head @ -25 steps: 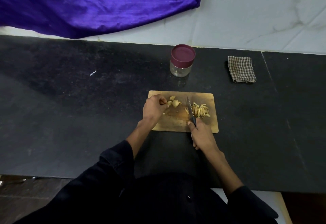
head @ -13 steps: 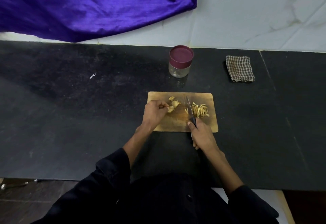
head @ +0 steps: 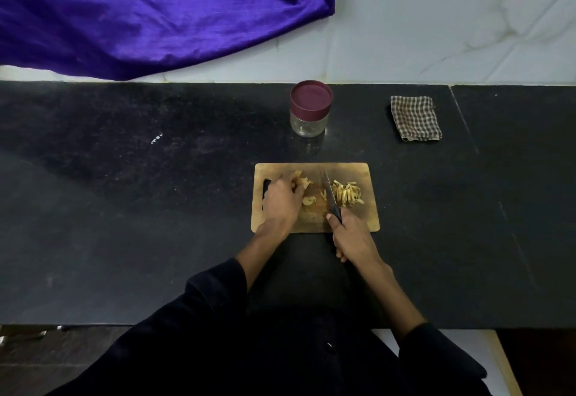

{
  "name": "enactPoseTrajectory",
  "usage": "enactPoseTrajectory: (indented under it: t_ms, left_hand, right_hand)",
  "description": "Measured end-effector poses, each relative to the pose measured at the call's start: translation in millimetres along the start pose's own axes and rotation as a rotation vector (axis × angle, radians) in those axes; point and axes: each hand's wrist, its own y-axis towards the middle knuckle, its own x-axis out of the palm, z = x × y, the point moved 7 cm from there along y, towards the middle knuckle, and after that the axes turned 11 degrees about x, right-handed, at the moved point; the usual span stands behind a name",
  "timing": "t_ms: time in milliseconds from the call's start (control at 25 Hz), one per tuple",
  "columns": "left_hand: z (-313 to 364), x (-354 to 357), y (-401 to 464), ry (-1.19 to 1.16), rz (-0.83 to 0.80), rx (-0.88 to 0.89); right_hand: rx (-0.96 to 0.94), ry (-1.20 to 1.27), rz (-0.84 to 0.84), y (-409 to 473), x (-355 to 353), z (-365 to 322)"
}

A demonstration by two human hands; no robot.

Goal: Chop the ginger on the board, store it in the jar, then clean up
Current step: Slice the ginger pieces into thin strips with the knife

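Surface: black speckled stone counter [head: 156, 208], running along a pale marble wall.
Front middle: wooden chopping board [head: 367, 218], lying flat near the front edge.
Behind the board: glass jar [head: 309, 123] with dark red lid, standing upright, apart from the board.
Back right: checked cloth [head: 416, 118], folded, well apart from the jar.
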Motion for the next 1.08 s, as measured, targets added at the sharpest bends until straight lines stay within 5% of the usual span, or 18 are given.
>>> enactPoseTrajectory:
  t_ms: [200, 600, 1080]
  left_hand:
    - [11, -1, 10, 0.138, -0.089, 0.045]
    - [-13, -21, 8, -0.088, -0.055, -0.066]
    - [-7, -25, 6, 0.089, -0.054, -0.013]
  right_hand:
    - [-0.012, -0.001, 0.000, -1, 0, -2]
    - [-0.028, -0.004, 0.009, -2, -1, -1]
    - [-0.025, -0.005, 0.016, -1, -2, -1]
